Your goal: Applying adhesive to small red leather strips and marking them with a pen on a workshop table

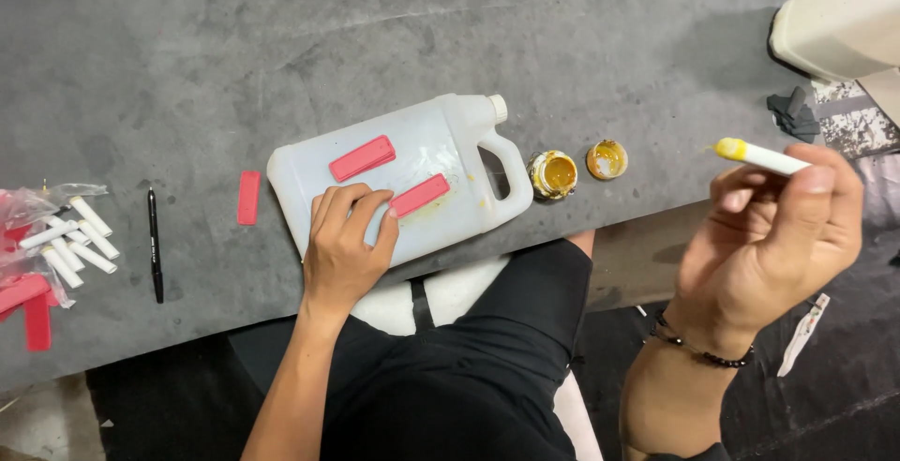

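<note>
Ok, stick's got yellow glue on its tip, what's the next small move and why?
Probably bring the stick in the right hand down to the pink piece on the jug. Its tip is already coated yellow, and the left hand rests on the jug with fingertips at that piece, seemingly steadying it.

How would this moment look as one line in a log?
left hand: rests on white jug, at pink piece | right hand: holds yellow-tipped white stick | open yellow jar, lid beside jug

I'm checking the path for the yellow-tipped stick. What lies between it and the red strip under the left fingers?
The open paint jar and the jug's handle lie between the stick and the strip.
</note>
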